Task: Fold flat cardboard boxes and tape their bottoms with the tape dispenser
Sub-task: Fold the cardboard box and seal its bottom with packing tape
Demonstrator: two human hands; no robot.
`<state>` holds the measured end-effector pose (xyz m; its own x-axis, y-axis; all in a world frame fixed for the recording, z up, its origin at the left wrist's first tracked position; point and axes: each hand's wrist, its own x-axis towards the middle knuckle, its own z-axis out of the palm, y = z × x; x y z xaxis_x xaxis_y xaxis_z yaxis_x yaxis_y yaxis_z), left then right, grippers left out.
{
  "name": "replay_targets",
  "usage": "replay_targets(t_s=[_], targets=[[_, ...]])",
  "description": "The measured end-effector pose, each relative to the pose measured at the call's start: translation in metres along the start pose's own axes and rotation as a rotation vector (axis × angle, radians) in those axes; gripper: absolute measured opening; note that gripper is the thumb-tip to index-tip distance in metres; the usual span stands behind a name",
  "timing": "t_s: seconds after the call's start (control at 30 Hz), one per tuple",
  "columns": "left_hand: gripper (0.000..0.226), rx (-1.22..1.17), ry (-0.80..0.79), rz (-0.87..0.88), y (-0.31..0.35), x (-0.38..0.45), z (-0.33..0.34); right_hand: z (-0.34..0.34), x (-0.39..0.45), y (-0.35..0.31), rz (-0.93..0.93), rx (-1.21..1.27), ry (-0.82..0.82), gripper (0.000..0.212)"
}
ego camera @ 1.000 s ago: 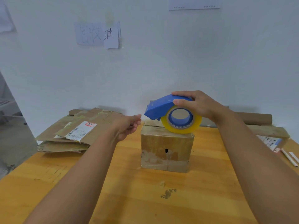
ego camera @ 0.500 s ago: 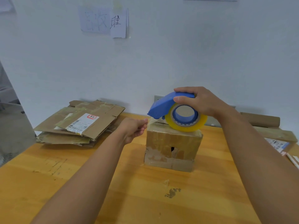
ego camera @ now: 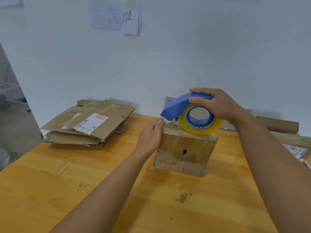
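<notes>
Near the table's [ego camera: 50,190] far edge, the left hand [ego camera: 151,135] has reached the small brown cardboard box [ego camera: 185,148], pinching the tape end, while the right hand [ego camera: 217,105] grips the blue tape dispenser [ego camera: 181,105], ready for sealing.

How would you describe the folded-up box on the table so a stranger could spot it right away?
Start at the wooden table against the white wall. Near its middle stands a small cardboard box, with a blue tape dispenser resting on top of it, held by the right hand. Unlike the flat cardboard stack to its left, it stands upright as a cube, with a small dark hole in its front face.
</notes>
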<state>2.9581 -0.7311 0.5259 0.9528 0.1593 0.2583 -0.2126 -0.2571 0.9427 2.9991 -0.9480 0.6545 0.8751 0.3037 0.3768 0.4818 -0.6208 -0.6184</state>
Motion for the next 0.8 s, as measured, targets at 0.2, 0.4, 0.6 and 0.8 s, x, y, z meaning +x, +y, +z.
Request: replay_targets(t_s=[0.2,0.4,0.6,0.8], targets=[[0.076,0.192,-0.109,0.124,-0.008,-0.012,0.015,0.000,-0.002,-0.002,0.014,0.016,0.016,0.046],[0.055,0.259,-0.150,0.315,-0.005,0.002,0.006,-0.002,0.002,0.000,0.050,-0.086,0.028,0.061],[0.047,0.437,-0.094,0.408,-0.007,0.003,0.005,-0.005,0.003,0.004,0.043,-0.088,0.035,0.048],[0.057,0.641,-0.102,0.452,-0.006,0.004,-0.003,-0.023,0.000,0.011,0.034,-0.088,0.009,0.043]])
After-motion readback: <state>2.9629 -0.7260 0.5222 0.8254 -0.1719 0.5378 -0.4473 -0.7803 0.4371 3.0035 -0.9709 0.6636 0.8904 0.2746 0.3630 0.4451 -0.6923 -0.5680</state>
